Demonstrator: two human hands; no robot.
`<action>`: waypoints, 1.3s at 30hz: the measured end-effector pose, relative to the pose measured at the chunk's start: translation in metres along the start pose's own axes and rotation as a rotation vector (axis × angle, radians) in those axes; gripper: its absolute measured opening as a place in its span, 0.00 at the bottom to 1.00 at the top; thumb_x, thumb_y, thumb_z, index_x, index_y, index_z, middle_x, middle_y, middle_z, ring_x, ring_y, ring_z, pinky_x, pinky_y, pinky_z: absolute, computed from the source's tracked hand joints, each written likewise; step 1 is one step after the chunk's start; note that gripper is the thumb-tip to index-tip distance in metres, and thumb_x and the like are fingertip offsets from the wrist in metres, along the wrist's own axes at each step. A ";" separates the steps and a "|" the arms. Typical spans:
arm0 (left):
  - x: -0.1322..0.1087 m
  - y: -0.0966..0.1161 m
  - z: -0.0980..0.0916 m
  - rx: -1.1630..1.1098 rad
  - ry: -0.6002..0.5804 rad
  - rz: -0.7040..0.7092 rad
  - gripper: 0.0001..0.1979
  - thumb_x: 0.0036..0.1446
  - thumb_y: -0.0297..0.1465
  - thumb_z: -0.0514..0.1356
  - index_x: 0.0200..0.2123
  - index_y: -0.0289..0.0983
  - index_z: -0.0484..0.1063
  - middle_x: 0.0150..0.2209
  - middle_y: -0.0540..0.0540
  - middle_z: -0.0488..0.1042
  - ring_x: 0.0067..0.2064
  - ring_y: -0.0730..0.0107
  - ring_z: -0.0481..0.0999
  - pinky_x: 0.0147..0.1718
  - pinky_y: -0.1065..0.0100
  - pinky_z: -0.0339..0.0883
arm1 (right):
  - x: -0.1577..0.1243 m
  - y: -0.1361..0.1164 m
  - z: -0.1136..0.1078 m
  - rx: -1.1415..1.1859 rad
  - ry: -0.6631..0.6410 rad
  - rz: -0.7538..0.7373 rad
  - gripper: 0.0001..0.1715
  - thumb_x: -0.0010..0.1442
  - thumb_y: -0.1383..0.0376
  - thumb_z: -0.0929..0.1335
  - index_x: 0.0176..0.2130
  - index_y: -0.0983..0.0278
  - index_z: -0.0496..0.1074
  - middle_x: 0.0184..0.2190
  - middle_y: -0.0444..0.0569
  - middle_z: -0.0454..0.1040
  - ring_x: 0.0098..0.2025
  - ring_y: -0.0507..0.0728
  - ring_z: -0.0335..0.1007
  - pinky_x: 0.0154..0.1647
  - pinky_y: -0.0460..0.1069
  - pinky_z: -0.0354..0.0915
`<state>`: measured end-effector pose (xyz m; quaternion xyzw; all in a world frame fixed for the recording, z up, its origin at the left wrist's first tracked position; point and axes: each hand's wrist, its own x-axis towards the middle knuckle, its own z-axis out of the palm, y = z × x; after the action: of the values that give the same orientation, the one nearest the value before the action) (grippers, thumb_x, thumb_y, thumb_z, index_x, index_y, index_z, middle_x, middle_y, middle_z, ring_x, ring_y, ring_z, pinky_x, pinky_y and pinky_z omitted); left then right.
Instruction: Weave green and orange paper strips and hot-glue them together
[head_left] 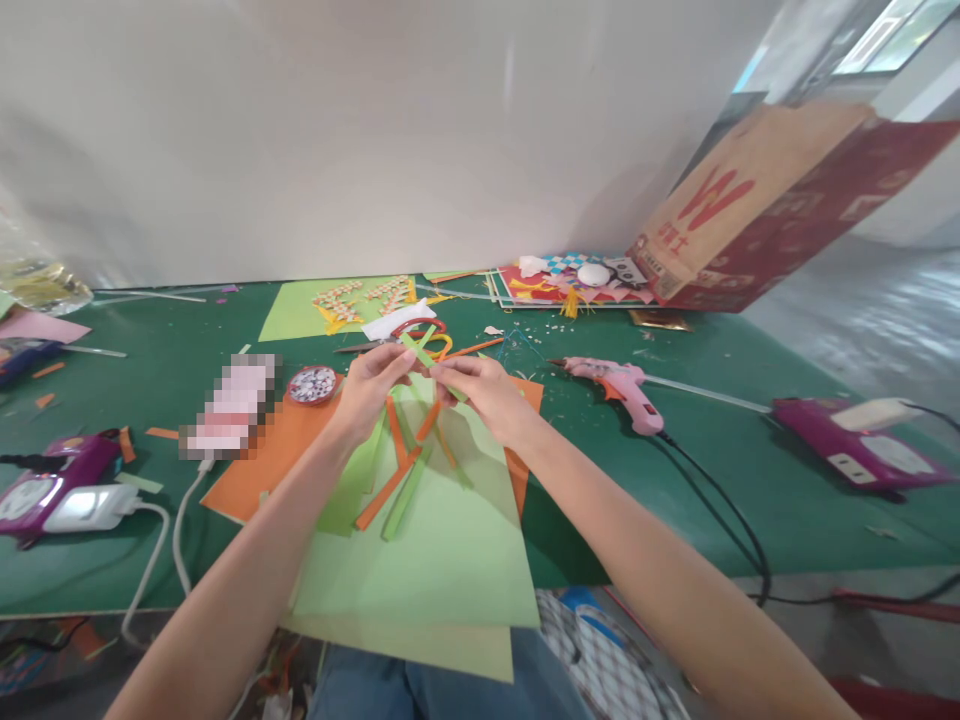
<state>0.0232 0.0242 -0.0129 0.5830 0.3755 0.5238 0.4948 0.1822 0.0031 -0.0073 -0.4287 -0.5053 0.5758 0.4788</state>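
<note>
We note the left hand [381,378] and right hand [480,392] both pinching a green paper strip [417,351] above the pale-green sheet [420,590]. We judge it light, pliable, easily creased; best gripped by its edges.

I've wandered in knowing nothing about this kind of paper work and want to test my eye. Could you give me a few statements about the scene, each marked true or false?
1. The left hand and right hand pinch light green paper strips. True.
2. The pink glue gun lies left of both hands. False: the pink glue gun lies to their right.
3. The bag with a red W stands at the right. True.
4. The round dish sits right of the hands. False: the round dish is left of them.
5. An orange sheet lies partly under green paper. True.
</note>
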 end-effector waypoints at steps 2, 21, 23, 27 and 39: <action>0.000 0.001 0.001 0.064 0.056 0.005 0.14 0.50 0.42 0.65 0.27 0.36 0.74 0.27 0.47 0.75 0.31 0.71 0.73 0.30 0.72 0.65 | 0.000 -0.002 -0.003 -0.152 0.027 -0.059 0.14 0.48 0.56 0.72 0.22 0.64 0.71 0.16 0.39 0.64 0.21 0.48 0.56 0.27 0.48 0.53; 0.007 0.002 -0.004 -0.081 0.501 -0.082 0.14 0.47 0.41 0.66 0.25 0.34 0.74 0.26 0.46 0.77 0.23 0.76 0.72 0.21 0.75 0.60 | -0.001 0.009 -0.011 -1.045 -0.326 -0.414 0.12 0.53 0.74 0.68 0.38 0.65 0.78 0.43 0.56 0.72 0.51 0.61 0.65 0.53 0.56 0.60; 0.007 0.001 -0.004 -0.083 0.475 -0.080 0.15 0.46 0.42 0.66 0.26 0.34 0.74 0.26 0.46 0.78 0.23 0.76 0.72 0.21 0.75 0.59 | -0.002 0.012 -0.010 -1.086 -0.377 -0.437 0.14 0.53 0.75 0.67 0.38 0.64 0.79 0.45 0.56 0.71 0.52 0.61 0.64 0.54 0.56 0.60; 0.006 -0.001 -0.004 -0.090 0.452 -0.087 0.16 0.45 0.43 0.67 0.26 0.34 0.74 0.26 0.46 0.78 0.23 0.75 0.72 0.20 0.75 0.58 | -0.003 0.014 -0.008 -1.099 -0.413 -0.479 0.11 0.53 0.76 0.67 0.32 0.64 0.78 0.40 0.54 0.71 0.50 0.60 0.64 0.53 0.54 0.61; 0.006 0.001 -0.002 -0.079 0.440 -0.091 0.16 0.46 0.42 0.67 0.24 0.34 0.74 0.24 0.46 0.77 0.22 0.77 0.71 0.20 0.75 0.58 | -0.002 0.011 -0.010 -1.053 -0.422 -0.434 0.11 0.53 0.77 0.67 0.30 0.65 0.77 0.33 0.51 0.71 0.43 0.57 0.64 0.45 0.51 0.62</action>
<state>0.0219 0.0302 -0.0104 0.4175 0.4796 0.6297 0.4464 0.1911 0.0025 -0.0195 -0.3717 -0.8822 0.2102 0.1985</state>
